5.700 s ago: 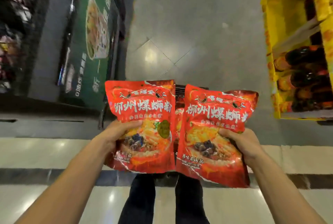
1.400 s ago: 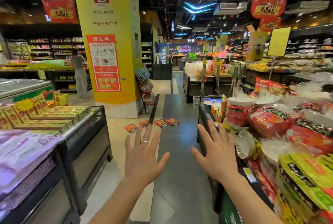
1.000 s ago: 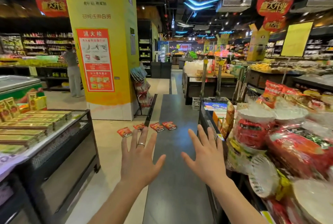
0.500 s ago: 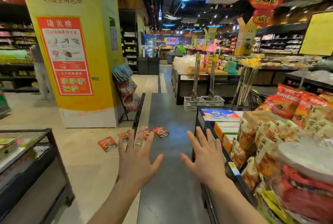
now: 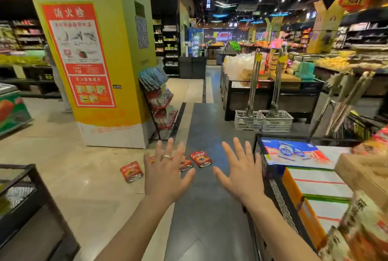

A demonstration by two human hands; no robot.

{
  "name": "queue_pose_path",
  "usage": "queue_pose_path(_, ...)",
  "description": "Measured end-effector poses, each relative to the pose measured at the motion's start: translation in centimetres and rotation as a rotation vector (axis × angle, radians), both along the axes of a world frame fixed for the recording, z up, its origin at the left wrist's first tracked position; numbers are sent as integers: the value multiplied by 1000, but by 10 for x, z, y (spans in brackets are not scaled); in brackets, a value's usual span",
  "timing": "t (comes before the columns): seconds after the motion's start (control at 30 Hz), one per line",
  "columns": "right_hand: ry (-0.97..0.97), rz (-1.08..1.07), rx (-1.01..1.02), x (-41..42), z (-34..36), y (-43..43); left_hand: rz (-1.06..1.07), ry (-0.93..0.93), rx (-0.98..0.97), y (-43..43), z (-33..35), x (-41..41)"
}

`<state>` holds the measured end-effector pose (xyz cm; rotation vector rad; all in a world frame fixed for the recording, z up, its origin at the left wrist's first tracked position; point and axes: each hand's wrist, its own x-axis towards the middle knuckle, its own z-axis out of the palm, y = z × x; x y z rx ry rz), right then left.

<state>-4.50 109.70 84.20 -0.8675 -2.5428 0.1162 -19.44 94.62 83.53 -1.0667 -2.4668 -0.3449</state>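
left grip (image 5: 165, 176) and right grip (image 5: 241, 178): both raised, fingers spread straight, holding nothing. red glossy plastic food packets (image 5: 131, 171) lie scattered on the beige tiled floor (image 5: 84, 176) beyond them, near the yellow pillar (image 5: 117, 71).

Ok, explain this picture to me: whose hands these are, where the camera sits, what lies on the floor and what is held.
There is no machine: a person wears one wide-angle camera on the head, looking forward and down along a shop aisle. The left hand, with a ring, and the right hand are stretched out ahead, both open and holding nothing. Beyond them several red packets lie on the floor near a yellow pillar. Boxed goods stand on the right.
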Motion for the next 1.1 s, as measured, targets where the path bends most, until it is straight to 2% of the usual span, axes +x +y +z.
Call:
queue_pose_path(0.3,-84,84,35,-112,-1,152,76,-61,-15,141,-15,-99)
queue_pose_path(0.47,-53,91,27,-175,-21,230,65,-112,-21,215,-35,-162)
queue_pose_path(0.8,-127,54,-32,-377,-44,414,47,-168,-45,400,-62,-375)
queue_pose_path(1.1,-120,78,-101,-537,-69,525,25,-218,-137,511,-74,-532)
